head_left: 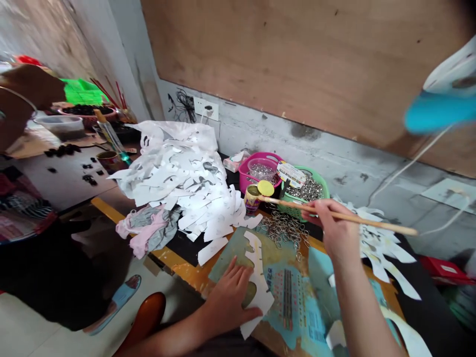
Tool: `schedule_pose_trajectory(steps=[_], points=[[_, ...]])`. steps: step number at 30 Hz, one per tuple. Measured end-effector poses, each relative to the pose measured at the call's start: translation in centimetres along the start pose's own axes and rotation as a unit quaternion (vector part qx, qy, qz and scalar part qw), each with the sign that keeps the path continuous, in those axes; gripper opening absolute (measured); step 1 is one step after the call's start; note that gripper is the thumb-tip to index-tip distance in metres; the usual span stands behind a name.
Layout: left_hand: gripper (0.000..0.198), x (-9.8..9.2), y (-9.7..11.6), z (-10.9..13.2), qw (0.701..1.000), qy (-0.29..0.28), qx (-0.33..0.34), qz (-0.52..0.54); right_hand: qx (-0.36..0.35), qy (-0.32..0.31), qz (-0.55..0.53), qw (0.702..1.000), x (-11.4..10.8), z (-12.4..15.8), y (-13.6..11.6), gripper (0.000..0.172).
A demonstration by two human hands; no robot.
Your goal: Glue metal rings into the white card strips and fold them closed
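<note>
My left hand (232, 292) lies flat with its fingers apart on a white paper cut-out (260, 267) with a wavy, notched edge. The cut-out rests on a stained sheet of printed blue card (286, 302). In my right hand (340, 228) is a long, thin wooden-handled brush (375, 225), held almost level. Its tip points left and reaches the rim of a small open tin (252, 198); whether it touches the contents I cannot tell. A round yellow lid (266, 188) is beside the tin. Loose metal rings and hooks (286, 228) lie just behind the card.
White paper scraps (201, 183) pile up at left, with crumpled cloths (152, 228) in front. Pink (245, 178) and green baskets (323, 181) of metal pieces stand by the wall. More cut-outs (383, 243) lie right. Another person's leg (55, 277) is at far left.
</note>
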State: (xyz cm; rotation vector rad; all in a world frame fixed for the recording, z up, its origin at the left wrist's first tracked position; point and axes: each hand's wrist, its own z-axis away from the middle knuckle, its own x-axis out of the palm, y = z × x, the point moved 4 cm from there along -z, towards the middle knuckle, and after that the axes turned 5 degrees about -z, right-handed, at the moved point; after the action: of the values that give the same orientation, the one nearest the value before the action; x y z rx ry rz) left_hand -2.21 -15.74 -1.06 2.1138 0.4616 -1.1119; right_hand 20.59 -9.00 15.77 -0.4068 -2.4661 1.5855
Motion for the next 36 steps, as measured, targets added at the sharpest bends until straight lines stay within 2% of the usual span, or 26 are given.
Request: schedule_pose_trajectory(steps=[3, 7, 9, 12, 14, 17, 19, 22, 25, 28, 32, 36], points=[[0.078, -0.2, 0.0, 0.2, 1.000, 0.004, 0.007, -0.015, -0.075, -0.035, 0.100, 0.992, 4.3, -3.3, 0.9, 0.033], [0.075, -0.1, -0.1, 0.3, 1.000, 0.002, 0.013, -0.017, -0.190, -0.090, 0.281, 0.936, 9.2, -4.9, 2.6, 0.036], [0.074, 0.0, -0.1, 0.2, 1.000, 0.000, 0.017, -0.015, -0.213, -0.101, 0.311, 0.921, 10.8, -5.0, 3.6, 0.037], [0.074, -0.1, -0.2, 0.0, 1.000, -0.003, 0.021, -0.006, -0.219, -0.102, 0.303, 0.922, 11.4, -4.7, 4.5, 0.037], [0.074, -0.2, -0.1, 0.0, 1.000, -0.009, 0.020, -0.001, -0.198, -0.078, 0.257, 0.943, 10.5, -4.3, 4.7, 0.035], [0.072, -0.4, -0.1, 0.0, 1.000, -0.018, 0.016, -0.001, -0.097, 0.017, 0.083, 0.992, 7.6, -4.0, 5.1, 0.031], [0.070, -0.4, 0.0, -0.1, 1.000, -0.012, 0.016, -0.001, -0.018, 0.086, -0.036, 0.995, 5.4, -3.8, 5.8, 0.031], [0.068, -0.4, 0.1, -0.2, 1.000, -0.002, 0.017, -0.004, 0.060, 0.141, -0.127, 0.980, 2.5, -3.0, 6.8, 0.034], [0.068, -0.4, 0.2, -0.2, 1.000, -0.004, 0.020, -0.011, 0.136, 0.150, -0.154, 0.967, -0.6, -1.1, 7.9, 0.037], [0.065, -0.6, 0.3, -0.3, 1.000, -0.006, 0.019, -0.008, 0.194, 0.149, -0.186, 0.952, -4.0, 2.0, 8.5, 0.034], [0.057, -0.5, 0.3, -0.3, 1.000, -0.014, 0.015, 0.006, 0.208, 0.117, -0.213, 0.947, -7.2, 6.6, 8.3, 0.029], [0.054, -0.2, 0.2, -0.4, 0.999, -0.021, 0.022, 0.019, 0.208, 0.107, -0.133, 0.963, -8.3, 10.2, 8.5, 0.025]])
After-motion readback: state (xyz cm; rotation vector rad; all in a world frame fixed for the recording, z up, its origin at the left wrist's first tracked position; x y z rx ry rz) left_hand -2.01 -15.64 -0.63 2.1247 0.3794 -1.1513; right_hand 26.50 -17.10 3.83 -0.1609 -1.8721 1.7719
